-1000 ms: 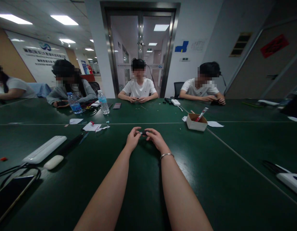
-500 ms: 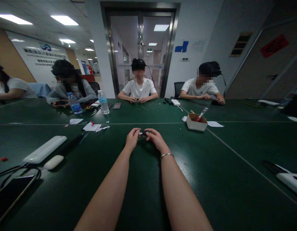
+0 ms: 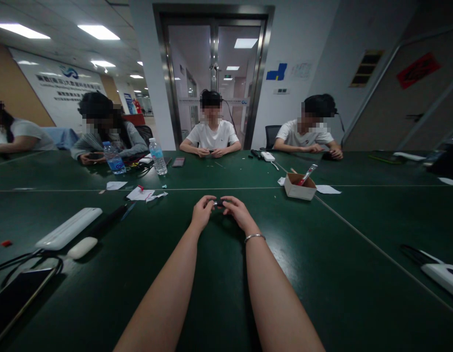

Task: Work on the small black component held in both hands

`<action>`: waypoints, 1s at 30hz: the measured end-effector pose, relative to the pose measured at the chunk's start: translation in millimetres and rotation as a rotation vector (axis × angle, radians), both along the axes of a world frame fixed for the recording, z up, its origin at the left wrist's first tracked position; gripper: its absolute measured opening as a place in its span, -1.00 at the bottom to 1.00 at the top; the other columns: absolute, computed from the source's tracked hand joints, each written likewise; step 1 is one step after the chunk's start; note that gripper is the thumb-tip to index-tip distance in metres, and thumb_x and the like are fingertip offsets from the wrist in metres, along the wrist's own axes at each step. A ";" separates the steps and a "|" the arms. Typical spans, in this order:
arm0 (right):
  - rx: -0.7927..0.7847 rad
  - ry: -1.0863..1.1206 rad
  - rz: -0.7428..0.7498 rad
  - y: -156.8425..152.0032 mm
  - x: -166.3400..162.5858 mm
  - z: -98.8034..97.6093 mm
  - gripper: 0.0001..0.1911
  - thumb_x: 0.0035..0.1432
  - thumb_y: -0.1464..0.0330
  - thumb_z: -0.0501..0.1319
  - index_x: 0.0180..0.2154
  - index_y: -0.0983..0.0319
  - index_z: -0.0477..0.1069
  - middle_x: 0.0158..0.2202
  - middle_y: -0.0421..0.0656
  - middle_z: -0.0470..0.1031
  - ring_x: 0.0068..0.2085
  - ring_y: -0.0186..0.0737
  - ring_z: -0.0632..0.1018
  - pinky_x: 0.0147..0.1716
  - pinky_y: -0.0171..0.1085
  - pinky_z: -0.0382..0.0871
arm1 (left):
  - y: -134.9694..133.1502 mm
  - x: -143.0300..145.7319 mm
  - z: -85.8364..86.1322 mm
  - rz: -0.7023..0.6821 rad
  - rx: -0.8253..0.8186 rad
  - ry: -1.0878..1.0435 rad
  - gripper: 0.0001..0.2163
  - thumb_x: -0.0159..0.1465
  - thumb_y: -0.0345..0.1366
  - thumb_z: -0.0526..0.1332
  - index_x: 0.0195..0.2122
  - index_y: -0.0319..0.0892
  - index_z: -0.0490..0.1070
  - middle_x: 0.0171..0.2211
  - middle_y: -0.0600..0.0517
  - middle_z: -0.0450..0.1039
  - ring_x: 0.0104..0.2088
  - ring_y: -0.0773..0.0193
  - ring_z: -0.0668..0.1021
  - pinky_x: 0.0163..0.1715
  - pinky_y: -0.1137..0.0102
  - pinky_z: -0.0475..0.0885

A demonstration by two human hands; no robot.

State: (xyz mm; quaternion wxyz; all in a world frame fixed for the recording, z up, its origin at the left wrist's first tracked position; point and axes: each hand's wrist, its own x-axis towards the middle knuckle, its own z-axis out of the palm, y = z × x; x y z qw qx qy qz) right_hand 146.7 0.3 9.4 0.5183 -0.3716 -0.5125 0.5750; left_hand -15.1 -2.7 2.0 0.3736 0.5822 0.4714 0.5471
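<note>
left hand [image 3: 201, 213] | fingers pinched on small dark piece [image 3: 219, 202] | right hand [image 3: 238, 211] | fingers closed on its 3 o'clock end | forearms outstretched over green bench [image 3: 322, 254]; piece at 12 o'clock; box [image 3: 300, 186] at 2 o'clock

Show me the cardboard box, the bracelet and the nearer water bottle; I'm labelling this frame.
cardboard box [image 3: 299, 189]: head view, its front wall.
bracelet [image 3: 254, 237]: head view, band on the right wrist.
nearer water bottle [image 3: 158, 159]: head view, mid-body.
</note>
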 end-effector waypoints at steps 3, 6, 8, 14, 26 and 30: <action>0.001 0.001 0.001 0.0 -0.1 0.2 -0.66 -0.11 0.26 0.36 -0.21 0.19 0.50 -0.43 -0.21 0.57 -0.53 -0.37 0.48 -0.46 -0.34 0.33 | 1.0 -0.2 -1.3 0.005 -0.002 -0.008 -0.76 0.19 -0.27 0.12 -0.17 -0.16 0.48 -0.34 0.01 0.47 -0.39 0.32 0.48 -0.46 0.47 0.34; 0.007 0.003 0.001 0.4 0.0 -0.1 -0.66 -0.11 0.25 0.37 -0.22 0.19 0.50 -0.44 -0.21 0.57 -0.53 -0.36 0.48 -0.47 -0.34 0.33 | 1.4 0.0 -2.2 0.001 0.016 -0.020 -0.73 0.15 -0.32 0.13 -0.13 -0.16 0.46 -0.33 0.02 0.47 -0.37 0.32 0.48 -0.43 0.47 0.36; 0.004 -0.001 -0.003 0.6 0.1 -0.3 -0.66 -0.11 0.26 0.36 -0.22 0.19 0.50 -0.44 -0.21 0.57 -0.54 -0.36 0.48 -0.47 -0.34 0.33 | 0.7 0.1 -1.8 -0.011 0.014 -0.025 -0.75 0.17 -0.29 0.13 -0.15 -0.18 0.46 -0.38 0.02 0.45 -0.39 0.32 0.48 -0.44 0.47 0.35; -0.003 0.000 0.002 1.1 0.3 -0.9 -0.66 -0.09 0.27 0.36 -0.20 0.19 0.49 -0.43 -0.19 0.58 -0.53 -0.37 0.49 -0.46 -0.35 0.33 | 0.0 0.7 0.0 0.022 -0.001 -0.027 -0.76 0.15 -0.30 0.14 -0.16 -0.15 0.47 -0.30 0.01 0.47 -0.36 0.32 0.48 -0.42 0.46 0.36; -0.001 0.005 -0.002 1.1 0.3 -1.3 -0.65 -0.10 0.26 0.37 -0.20 0.19 0.50 -0.43 -0.19 0.58 -0.53 -0.36 0.48 -0.45 -0.34 0.35 | -1.7 1.5 2.7 0.033 0.016 -0.027 -0.76 0.14 -0.33 0.16 -0.16 -0.17 0.47 -0.36 0.02 0.46 -0.42 0.35 0.47 -0.43 0.47 0.36; -0.006 0.007 -0.006 0.3 0.4 -0.3 -0.66 -0.10 0.27 0.37 -0.21 0.19 0.50 -0.43 -0.20 0.58 -0.54 -0.37 0.48 -0.45 -0.35 0.35 | 0.7 0.6 -0.6 0.023 -0.026 -0.051 -0.74 0.21 -0.23 0.12 -0.12 -0.17 0.45 -0.38 0.03 0.45 -0.42 0.34 0.47 -0.49 0.49 0.32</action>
